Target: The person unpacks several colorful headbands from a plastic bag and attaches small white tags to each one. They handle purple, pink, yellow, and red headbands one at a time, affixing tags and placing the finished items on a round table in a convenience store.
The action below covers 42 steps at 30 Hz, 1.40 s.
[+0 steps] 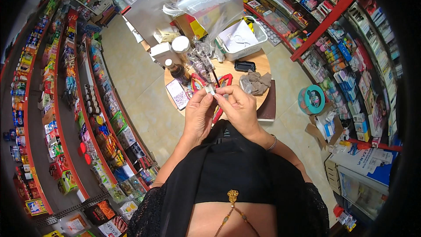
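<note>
In front of my body, just over the near part of a round wooden table (264,63), both hands meet at the fingertips. My left hand (199,115) is closed, its thumb and forefinger pinching a small whitish piece (211,90) too small to name. The other side of that piece is pinched by my right hand (240,109), also closed. A red looped item with coloured bits (224,80) lies behind and beneath the fingers. Past them stand clear-wrapped dark sticks (201,57). A white printed card (176,95) rests left of my left hand.
A dark bottle (177,72), a white-lidded jar (180,44), a black case (244,66), brown cloth (259,82) and a white basket (252,52) crowd the table. Stocked shelves (98,101) line the left; more shelving (337,57) and a teal-rimmed tub (312,99) stand right.
</note>
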Available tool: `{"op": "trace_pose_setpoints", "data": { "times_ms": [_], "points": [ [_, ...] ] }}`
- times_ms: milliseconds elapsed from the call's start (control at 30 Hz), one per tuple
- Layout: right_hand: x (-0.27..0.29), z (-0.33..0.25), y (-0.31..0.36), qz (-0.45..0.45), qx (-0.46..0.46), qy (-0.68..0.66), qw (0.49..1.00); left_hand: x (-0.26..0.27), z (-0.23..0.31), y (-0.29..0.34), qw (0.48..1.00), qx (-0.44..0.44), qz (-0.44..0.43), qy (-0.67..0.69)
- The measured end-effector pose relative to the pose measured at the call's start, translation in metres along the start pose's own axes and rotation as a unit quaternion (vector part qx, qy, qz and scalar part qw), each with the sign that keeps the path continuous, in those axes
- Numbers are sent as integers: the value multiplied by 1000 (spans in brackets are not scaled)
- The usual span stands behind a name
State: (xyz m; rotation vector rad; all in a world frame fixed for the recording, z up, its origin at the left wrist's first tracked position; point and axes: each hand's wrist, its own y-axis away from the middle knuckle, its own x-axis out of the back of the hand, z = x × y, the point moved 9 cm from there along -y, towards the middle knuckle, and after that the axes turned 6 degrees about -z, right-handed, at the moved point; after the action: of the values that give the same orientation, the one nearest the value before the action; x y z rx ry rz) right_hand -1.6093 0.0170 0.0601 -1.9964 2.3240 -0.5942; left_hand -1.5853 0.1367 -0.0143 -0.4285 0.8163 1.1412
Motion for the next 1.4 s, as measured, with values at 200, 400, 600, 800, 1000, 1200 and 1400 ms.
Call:
{"op": "trace_pose_setpoints", "data": {
  "times_ms": [200,400,600,800,1000,1200,1400],
  "points": [
    [-1,-6,0,3,43,18,999,1,-1,2,1000,7,-2,4],
    [1,-18,0,14,114,58,992,6,1,4,1000,0,7,-17],
    [1,-22,2,6,174,84,981,5,5,6,999,-13,2,-45],
    [7,-23,4,29,158,65,985,-5,27,12,977,-100,22,-186],
    [7,-14,10,21,196,81,977,-17,45,21,922,-197,32,-333],
    [3,13,16,-8,166,9,986,-31,52,25,870,-249,9,-426],
    [4,11,11,-16,10,-69,997,-34,48,20,927,-182,23,-328]
  ]
}}
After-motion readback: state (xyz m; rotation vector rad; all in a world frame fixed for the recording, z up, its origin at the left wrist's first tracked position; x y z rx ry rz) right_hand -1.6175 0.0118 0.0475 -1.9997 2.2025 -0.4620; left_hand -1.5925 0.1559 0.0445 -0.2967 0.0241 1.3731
